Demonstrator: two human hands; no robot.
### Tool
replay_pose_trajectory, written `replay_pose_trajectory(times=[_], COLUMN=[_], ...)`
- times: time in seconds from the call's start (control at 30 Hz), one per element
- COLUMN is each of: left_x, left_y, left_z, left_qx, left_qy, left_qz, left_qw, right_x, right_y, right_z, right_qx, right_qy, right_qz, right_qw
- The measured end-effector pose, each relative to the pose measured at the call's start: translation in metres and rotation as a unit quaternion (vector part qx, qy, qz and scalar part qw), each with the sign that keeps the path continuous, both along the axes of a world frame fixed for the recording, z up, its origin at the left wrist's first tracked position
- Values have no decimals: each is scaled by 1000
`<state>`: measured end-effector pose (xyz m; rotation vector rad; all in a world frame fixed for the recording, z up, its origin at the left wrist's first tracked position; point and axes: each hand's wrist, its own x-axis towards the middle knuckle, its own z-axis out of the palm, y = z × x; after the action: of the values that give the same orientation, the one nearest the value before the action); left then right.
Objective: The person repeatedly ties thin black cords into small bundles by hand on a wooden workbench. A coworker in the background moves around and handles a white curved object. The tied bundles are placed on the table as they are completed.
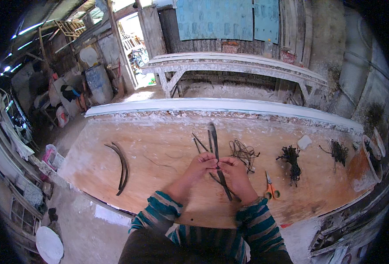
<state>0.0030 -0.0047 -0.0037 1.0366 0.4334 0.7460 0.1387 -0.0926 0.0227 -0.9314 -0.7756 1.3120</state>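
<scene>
My left hand (pixel 202 164) and my right hand (pixel 235 170) meet over the middle of the wooden table. Both are closed, fingertips pinching a long dark strip (pixel 221 178) where it crosses other thin dark strips (pixel 197 141). The strip runs from beyond my fingers down toward my right wrist; its material is hard to tell. Right beside my right hand lies a loose tangle of black cord (pixel 243 152). Nearer my right forearm are scissors (pixel 271 188) with orange handles. Two curved dark strips (pixel 123 169) rest apart on the left.
Farther right are two black cord bundles (pixel 290 163) (pixel 337 151), a small white block (pixel 304 141) and a tipped, rusty-brown container (pixel 363 169). A long white moulding (pixel 220 105) lines the table's far edge. Beyond it stands a whitish bench (pixel 229 64); a blue drum (pixel 98 83) is at left.
</scene>
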Motion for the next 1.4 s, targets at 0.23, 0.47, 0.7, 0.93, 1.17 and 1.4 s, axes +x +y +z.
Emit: replay_pose_trajectory(times=[0.23,0.47,0.7,0.93,1.17,1.4], left_x=[1,-1,2,0,0,2], left_y=[2,0,6,1,2,2], left_z=[0,6,-4,6,6,6], left_qx=[69,50,36,32,26,28], left_qy=[44,48,56,45,52,36], left_qz=[11,27,41,58,67,65], left_qw=[997,997,997,997,996,997], right_x=[-1,-4,-6,-8,-7,-6], right_y=[6,5,5,5,9,9], right_z=[-8,-6,-6,-7,-12,-13], right_qx=[32,53,42,67,89,66], right_qy=[-83,-119,-127,-185,-227,-242], right_qz=[-28,-33,-31,-29,-51,-98], right_qw=[996,991,991,980,968,963])
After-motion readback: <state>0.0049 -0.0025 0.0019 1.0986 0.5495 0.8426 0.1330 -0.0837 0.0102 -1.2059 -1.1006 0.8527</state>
